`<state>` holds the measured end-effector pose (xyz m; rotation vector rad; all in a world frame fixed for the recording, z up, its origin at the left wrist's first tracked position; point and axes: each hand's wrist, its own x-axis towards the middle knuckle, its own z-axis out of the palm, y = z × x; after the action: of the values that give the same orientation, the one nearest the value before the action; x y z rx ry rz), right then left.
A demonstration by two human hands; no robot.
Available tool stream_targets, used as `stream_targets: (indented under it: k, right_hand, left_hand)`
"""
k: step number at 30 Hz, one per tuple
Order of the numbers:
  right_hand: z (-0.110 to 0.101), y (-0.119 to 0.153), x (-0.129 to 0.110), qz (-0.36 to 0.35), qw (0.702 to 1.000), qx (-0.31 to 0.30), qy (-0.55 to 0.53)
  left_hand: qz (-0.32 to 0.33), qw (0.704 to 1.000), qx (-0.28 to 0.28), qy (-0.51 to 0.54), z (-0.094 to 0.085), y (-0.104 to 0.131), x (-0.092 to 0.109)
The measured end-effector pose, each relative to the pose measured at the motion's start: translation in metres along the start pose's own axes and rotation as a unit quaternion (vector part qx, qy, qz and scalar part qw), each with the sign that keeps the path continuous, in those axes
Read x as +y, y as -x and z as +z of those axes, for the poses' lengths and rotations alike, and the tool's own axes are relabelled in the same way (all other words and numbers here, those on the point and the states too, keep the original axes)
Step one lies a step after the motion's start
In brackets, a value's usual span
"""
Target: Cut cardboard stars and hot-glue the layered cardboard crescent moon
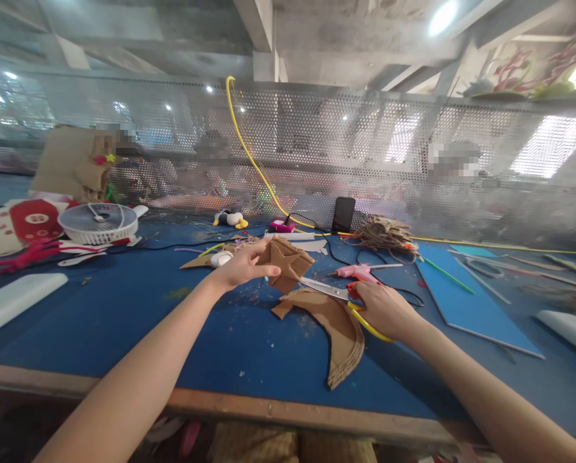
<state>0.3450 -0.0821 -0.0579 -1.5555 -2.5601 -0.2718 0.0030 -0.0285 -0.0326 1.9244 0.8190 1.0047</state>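
Note:
My left hand (250,265) pinches a small piece of cardboard (284,262) with a star shape on its face, held above the blue table. In my right hand (382,307) is a pair of scissors (327,288) with red and yellow handles. Their blades point left and reach the lower right edge of the cardboard piece. Below them on the table lies a curved, crescent-like cardboard cutout (339,328) with a thick layered edge. A pink glue gun (360,272) rests just behind my right hand.
A white round basket (98,224) stands at the left. Behind are a phone (343,215), a yellow cable (249,154) and a bundle of brown twine (383,235). On the right lies a blue board (476,302); a perforated metal screen (312,141) closes off the back.

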Motion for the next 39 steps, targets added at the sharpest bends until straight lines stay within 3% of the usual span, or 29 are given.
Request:
stream_targets:
  k: [6,16,25,33,39]
  right_hand:
    - [0.004,-0.001,0.008,0.019,0.998,0.025,-0.054]
    - [0.0,0.001,0.004,0.025,1.0,-0.008,-0.016]
    - [0.0,0.002,0.0,0.013,1.0,0.009,0.027]
    - [-0.002,0.001,-0.004,-0.034,0.999,0.021,-0.009]
    - [-0.006,0.006,-0.005,-0.058,0.997,-0.029,-0.039]
  left_hand:
    - [0.02,0.999,0.002,-0.03,0.004,0.002,0.014]
    - [0.063,0.995,-0.018,-0.074,0.007,0.0,0.009]
    - [0.043,0.996,-0.028,-0.071,0.009,0.0,0.001]
    - [0.025,1.0,-0.009,0.009,0.015,0.003,0.012]
    - [-0.006,0.993,0.034,0.11,0.02,0.001,0.009]
